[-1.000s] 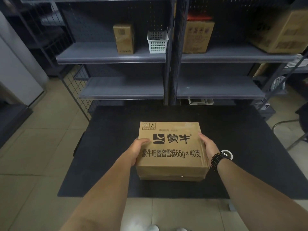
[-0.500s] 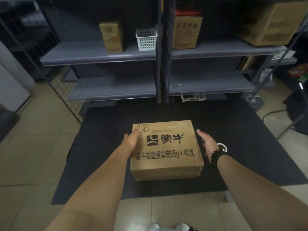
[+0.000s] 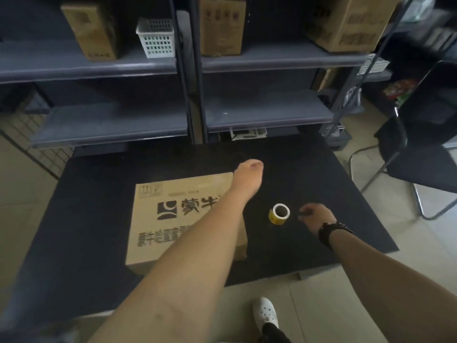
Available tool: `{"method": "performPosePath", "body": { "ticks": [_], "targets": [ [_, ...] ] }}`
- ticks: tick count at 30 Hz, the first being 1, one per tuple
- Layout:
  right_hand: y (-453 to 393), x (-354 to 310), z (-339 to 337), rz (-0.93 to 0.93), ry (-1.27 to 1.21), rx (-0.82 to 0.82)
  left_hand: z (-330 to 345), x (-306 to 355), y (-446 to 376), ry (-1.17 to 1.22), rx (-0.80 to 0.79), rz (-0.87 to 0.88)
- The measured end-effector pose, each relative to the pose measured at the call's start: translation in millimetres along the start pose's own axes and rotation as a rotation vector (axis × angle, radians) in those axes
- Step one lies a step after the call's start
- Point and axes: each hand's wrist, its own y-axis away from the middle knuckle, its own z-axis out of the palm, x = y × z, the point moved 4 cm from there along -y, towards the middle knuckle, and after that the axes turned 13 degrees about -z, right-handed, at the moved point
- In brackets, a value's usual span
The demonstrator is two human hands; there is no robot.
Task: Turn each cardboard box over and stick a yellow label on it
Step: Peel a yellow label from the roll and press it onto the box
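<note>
1. The box (image 3: 173,219) lies flat on the black desk (image 3: 99,194), left of centre, its printed face up with the lettering reading away from the wearer.
2. The left hand (image 3: 247,177) reaches across the box's far right corner. The fingers curl down and away out of sight, so I cannot tell whether they grip the edge or only rest there.
3. The roll of yellow labels (image 3: 280,214) stands on the desk just right of the box, apart from it.
4. The right hand (image 3: 315,216) hovers just beside the roll, fingers loosely bent and holding nothing, not yet touching it.
5. Step in hand, as I judge it: the move from handling the box to fetching a label. No label shows on the visible face.
6. Next move calls for closing the right fingers on the roll, then peeling one label free; the left hand would do well to steady the box or help peel.
</note>
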Motion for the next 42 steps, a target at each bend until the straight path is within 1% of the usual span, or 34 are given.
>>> {"method": "performPosePath", "body": {
  "ticks": [1, 4, 6, 7, 9, 12, 14, 17, 19, 22, 25, 27, 31, 34, 39, 42],
  "targets": [
    [-5.8, 4.5, 2.8, -0.043, 0.053, -0.054, 22.7, -7.2, -3.9, 0.026, -0.02, -0.052],
    [-26.1, 21.5, 20.9, -0.193, 0.215, -0.293, 81.9, -48.2, -1.9, 0.083, -0.106, -0.247],
    [-40.0, 29.5, 34.2, -0.279, 0.273, -0.406, 105.0, -81.8, -1.3, 0.089, -0.087, -0.368],
    [-48.0, 34.1, 39.3, -0.31, 0.287, -0.445, 114.3, -100.5, -3.8, 0.095, -0.058, -0.426],
    [-55.5, 31.7, 43.0, -0.353, 0.338, -0.472, 120.5, -129.3, -7.7, 0.089, -0.022, -0.51],
    [-73.6, 33.3, 49.8, -0.434, 0.524, -0.555, 129.2, -152.6, -17.0, 0.112, 0.044, -0.584],
    [-82.4, 34.7, 53.6, -0.491, 0.575, -0.574, 131.9, -156.0, -17.6, 0.089, 0.048, -0.573],
    [-94.2, 39.6, 58.2, -0.567, 0.468, -0.557, 135.4, -150.5, -18.6, 0.049, 0.09, -0.496],
    [-99.5, 38.0, 57.7, -0.571, 0.377, -0.539, 135.1, -141.0, -20.1, -0.005, 0.123, -0.421],
    [-105.9, 28.7, 48.5, -0.429, 0.126, -0.531, 134.8, -127.5, -26.5, -0.029, 0.157, -0.341],
    [-108.0, 25.0, 44.5, -0.282, -0.103, -0.633, 133.4, -115.9, -32.9, -0.028, 0.169, -0.281],
    [-106.7, 25.4, 40.9, -0.211, -0.188, -0.67, 132.5, -109.9, -34.8, -0.004, 0.178, -0.26],
    [-108.0, 29.7, 33.2, -0.169, -0.231, -0.646, 130.8, -105.9, -38.1, 0.007, 0.16, -0.257],
    [-107.8, 37.5, 34.5, -0.147, -0.208, -0.642, 130.7, -104.8, -38.7, -0.036, 0.155, -0.266],
    [-106.0, 44.6, 39.5, -0.117, -0.174, -0.584, 133.7, -103.0, -38.3, -0.065, 0.15, -0.265],
    [-105.2, 42.9, 38.7, -0.149, -0.123, -0.538, 133.2, -104.3, -38.9, -0.082, 0.137, -0.269]
  ]
}}
